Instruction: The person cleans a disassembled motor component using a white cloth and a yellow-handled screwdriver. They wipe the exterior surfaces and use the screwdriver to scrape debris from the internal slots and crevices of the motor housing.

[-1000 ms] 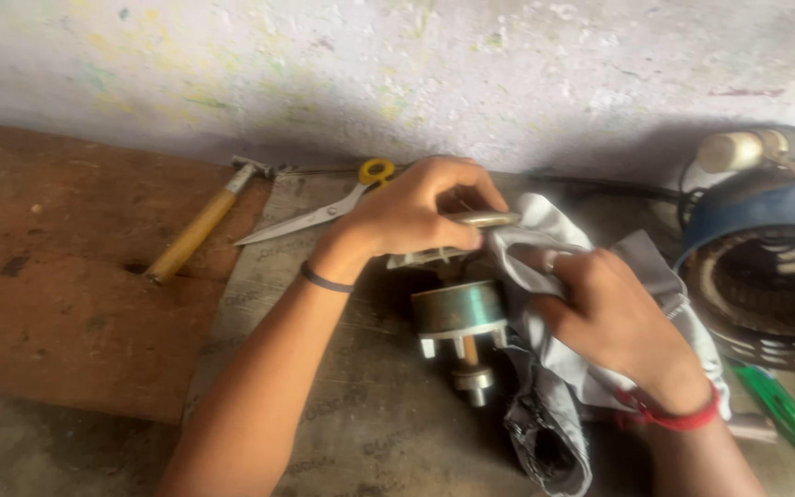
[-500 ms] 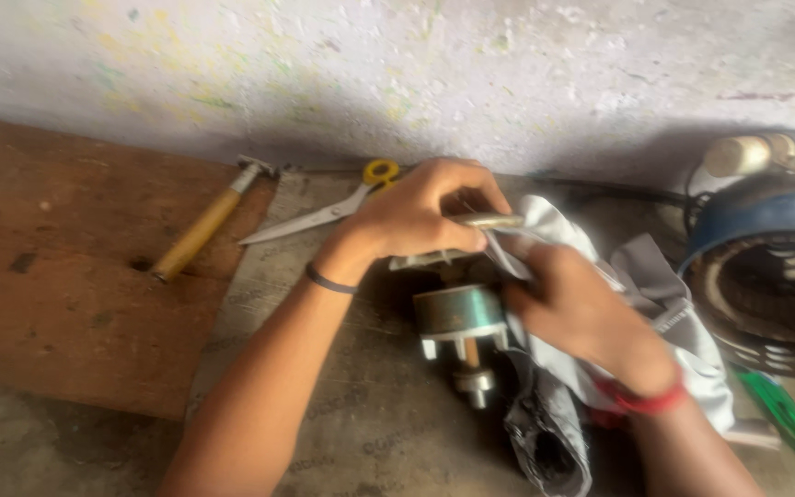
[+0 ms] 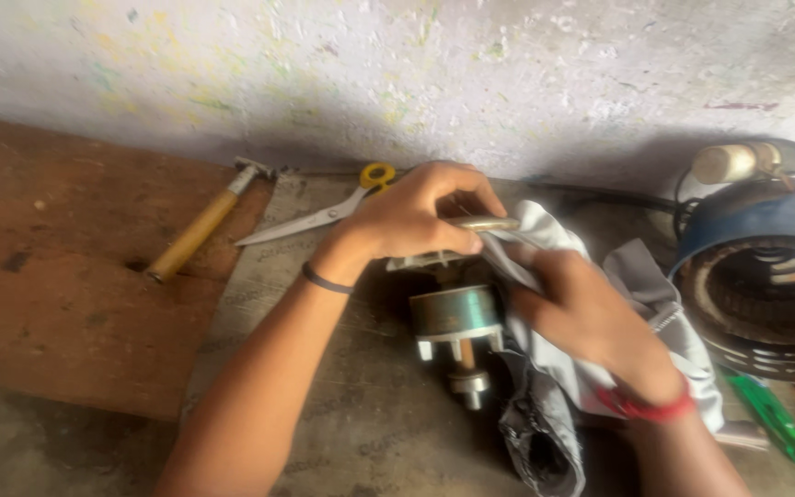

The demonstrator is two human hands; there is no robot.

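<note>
A grey metal motor rotor [image 3: 457, 317] with a short shaft lies on the bench between my arms. My left hand [image 3: 411, 216] grips the rotor's far shaft end, fingers curled over it. My right hand [image 3: 581, 317] presses a grey-white cloth [image 3: 627, 304] against the rotor's right side and upper shaft. The cloth drapes down toward the bench's near edge, and its lower part looks dark and dirty.
A wooden-handled hammer [image 3: 200, 230] lies on a brown board at the left. Scissors with a yellow handle [image 3: 324, 212] rest beside it. A blue motor housing [image 3: 766, 276] with windings stands at the right, with a green screwdriver [image 3: 770, 419] below it. A stained wall runs behind.
My right hand has slid with the cloth up and left along the rotor, closer to my left hand. The left hand has kept its grip.
</note>
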